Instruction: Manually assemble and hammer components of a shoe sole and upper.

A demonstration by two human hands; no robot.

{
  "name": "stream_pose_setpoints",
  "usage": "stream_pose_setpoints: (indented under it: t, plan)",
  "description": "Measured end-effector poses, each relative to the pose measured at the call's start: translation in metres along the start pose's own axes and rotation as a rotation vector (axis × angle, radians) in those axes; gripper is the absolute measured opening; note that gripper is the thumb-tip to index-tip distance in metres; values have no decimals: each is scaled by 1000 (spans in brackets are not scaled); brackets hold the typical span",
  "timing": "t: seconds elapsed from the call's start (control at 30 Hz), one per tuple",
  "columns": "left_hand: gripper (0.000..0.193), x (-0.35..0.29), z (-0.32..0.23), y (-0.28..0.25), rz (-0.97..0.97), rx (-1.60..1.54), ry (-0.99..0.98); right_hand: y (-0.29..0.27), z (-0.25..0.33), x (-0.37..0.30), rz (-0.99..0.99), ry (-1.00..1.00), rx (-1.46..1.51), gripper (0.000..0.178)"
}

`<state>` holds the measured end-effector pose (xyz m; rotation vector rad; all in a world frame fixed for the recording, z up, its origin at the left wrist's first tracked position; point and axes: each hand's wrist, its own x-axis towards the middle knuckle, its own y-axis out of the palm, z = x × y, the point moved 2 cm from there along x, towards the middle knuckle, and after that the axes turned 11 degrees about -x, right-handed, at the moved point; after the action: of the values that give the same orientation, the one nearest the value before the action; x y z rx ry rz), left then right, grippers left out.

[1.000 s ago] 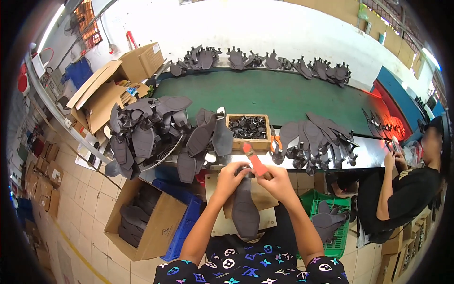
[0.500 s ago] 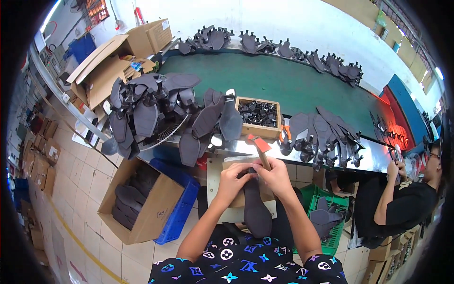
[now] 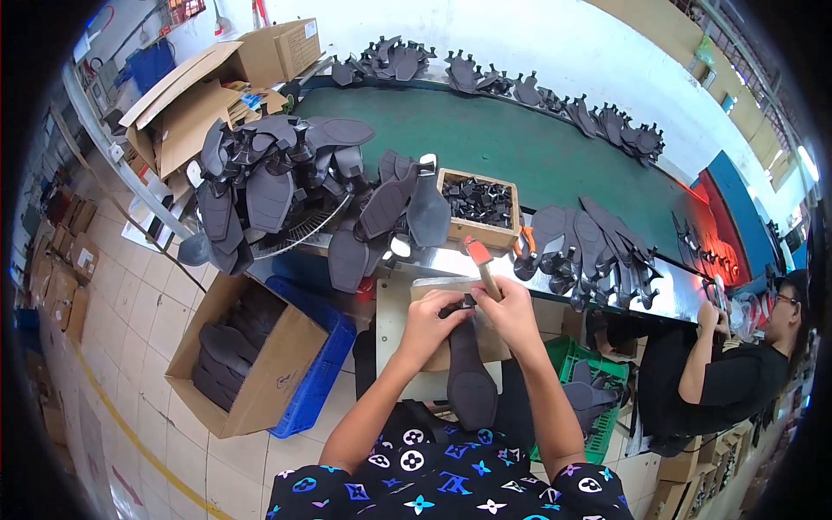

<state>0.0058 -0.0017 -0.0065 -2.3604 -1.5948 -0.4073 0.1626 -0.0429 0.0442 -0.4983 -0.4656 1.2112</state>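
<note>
A dark grey shoe sole (image 3: 471, 386) lies lengthwise in front of me, its wide toe end toward my body. At its far, heel end, my left hand (image 3: 428, 328) is closed round a small black heel piece (image 3: 469, 301). My right hand (image 3: 511, 319) grips the wooden handle of a hammer (image 3: 488, 281). The red hammer head (image 3: 477, 251) points up and away, above the heel end. Under the sole is a pale work board (image 3: 394, 347) with a brown sheet on it. My right fingertips are close beside the heel piece; whether they touch it I cannot tell.
A wooden box (image 3: 482, 227) of small black parts stands on the bench beyond my hands, with orange-handled pliers (image 3: 525, 243) beside it. Heeled soles are piled left (image 3: 270, 195) and right (image 3: 589, 238). A carton (image 3: 282, 381) and green crate (image 3: 598, 433) flank me. A co-worker (image 3: 737, 373) sits at right.
My right hand has drawn slightly away from my left, so the black heel piece shows more between them. The hammer is still in it. The whole view has shifted slightly.
</note>
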Motion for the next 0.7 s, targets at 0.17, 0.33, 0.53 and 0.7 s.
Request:
stream_pose_setpoints:
  t: [0.17,0.33,0.53,0.7]
  plan:
    - [29,1,2,-2,14,-11,-31,3,0,2,10,-54,-28,21]
    - [28,5,-5,1,22,-51,-2,2,-3,0,-97,-211,-165,20]
    - [30,12,4,-8,127,-70,-55,-2,10,-16,-56,-58,66,20]
    - [27,20,8,-12,251,-129,-80,-43,32,-69,-78,-158,8,24]
